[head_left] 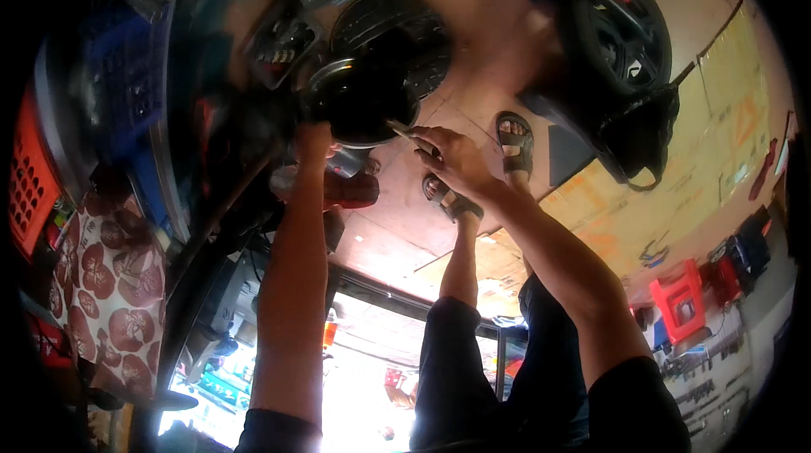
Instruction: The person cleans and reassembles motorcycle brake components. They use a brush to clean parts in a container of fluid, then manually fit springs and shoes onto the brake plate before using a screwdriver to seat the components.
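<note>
The work seems under way; how much is left, the view does not tell. The right hand [454,157] pinches a slim tool [399,127] at the dark round basin [339,67] ahead; at its left edge, the left hand's [314,143] grip is unclear.

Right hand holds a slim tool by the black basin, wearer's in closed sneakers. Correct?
Not the footwear: the head view shows open strappy sandals, not closed sneakers. The rest stands: the right hand holds a slim tool by the black basin.
</note>
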Tool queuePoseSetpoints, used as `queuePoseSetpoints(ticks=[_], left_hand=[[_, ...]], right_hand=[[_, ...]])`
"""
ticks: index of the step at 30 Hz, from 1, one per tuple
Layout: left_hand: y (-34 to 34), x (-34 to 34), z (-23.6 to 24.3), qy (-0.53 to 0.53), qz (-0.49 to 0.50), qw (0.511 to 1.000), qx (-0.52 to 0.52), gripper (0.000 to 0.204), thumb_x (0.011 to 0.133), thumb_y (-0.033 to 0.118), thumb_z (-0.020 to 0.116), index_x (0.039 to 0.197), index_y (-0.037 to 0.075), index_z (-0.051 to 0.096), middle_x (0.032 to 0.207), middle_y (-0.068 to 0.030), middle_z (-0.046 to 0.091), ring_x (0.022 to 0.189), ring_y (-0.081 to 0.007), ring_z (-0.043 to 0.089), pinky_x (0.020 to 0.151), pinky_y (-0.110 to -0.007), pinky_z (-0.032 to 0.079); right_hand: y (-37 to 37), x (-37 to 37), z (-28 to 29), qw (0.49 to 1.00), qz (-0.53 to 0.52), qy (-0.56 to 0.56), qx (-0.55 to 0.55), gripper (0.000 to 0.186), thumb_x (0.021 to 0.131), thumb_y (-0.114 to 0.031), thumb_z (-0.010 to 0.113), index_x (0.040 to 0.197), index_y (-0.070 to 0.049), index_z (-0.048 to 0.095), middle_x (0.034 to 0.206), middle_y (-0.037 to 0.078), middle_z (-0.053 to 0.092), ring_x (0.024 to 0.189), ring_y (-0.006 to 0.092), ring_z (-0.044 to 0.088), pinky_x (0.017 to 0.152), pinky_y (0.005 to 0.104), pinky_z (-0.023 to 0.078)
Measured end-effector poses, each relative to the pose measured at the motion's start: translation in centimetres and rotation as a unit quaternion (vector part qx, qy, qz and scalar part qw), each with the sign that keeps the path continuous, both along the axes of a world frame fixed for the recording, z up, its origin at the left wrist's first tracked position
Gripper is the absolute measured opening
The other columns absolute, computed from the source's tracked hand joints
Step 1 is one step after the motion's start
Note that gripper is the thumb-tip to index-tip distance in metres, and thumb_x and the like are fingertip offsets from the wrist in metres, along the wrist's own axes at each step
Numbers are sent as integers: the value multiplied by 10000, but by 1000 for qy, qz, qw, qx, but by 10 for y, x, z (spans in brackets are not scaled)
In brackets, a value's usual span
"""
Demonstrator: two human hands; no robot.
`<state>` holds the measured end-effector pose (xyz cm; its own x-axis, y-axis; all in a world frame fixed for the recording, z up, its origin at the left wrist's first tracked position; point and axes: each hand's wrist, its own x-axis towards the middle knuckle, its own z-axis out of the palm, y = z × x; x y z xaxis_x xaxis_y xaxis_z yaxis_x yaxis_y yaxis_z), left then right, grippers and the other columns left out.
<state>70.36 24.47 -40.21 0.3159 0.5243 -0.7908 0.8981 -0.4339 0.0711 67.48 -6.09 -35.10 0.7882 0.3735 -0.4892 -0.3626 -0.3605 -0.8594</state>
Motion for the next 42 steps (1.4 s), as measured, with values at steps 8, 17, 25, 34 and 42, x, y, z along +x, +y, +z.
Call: queuePoseSetpoints(ticks=[8,17,25,34,42], left_hand=[[-6,68,16,79,-180,977,86,290,796,189,497,665,-11,660,612,-150,672,513,-250,661,516,-365,520],[-21,119,29,127,-303,934,139,242,788,184,500,793,28,686,650,-148,682,619,-302,690,704,-365,529],[-53,145,56,142,-301,930,154,260,850,169,476,853,-13,663,711,-161,692,551,-239,682,482,-326,533],[-53,139,60,133,-278,935,175,242,842,159,502,907,0,673,713,-144,695,551,-233,683,512,-314,539],[13,71,33,20,-117,992,44,234,812,123,518,841,-75,638,673,-179,676,505,-253,666,448,-336,535]], right_hand=[[9,-4,-12,994,-60,-80,37,339,827,-85,664,1162,-56,621,969,143,655,759,261,640,694,351,516],[4,-5,-16,996,-67,-42,30,371,811,-91,661,1178,-115,612,1031,154,655,870,307,654,776,367,534],[3,0,-19,999,-38,-20,27,370,815,-90,656,1181,-113,606,1027,166,654,853,317,656,762,379,544],[6,-9,-30,995,12,-101,-14,427,772,-24,694,1187,-75,608,1061,151,656,873,289,658,805,352,546],[5,1,-36,982,-27,-177,-52,369,799,-49,664,1164,-80,614,1033,155,655,863,312,650,769,380,540]])
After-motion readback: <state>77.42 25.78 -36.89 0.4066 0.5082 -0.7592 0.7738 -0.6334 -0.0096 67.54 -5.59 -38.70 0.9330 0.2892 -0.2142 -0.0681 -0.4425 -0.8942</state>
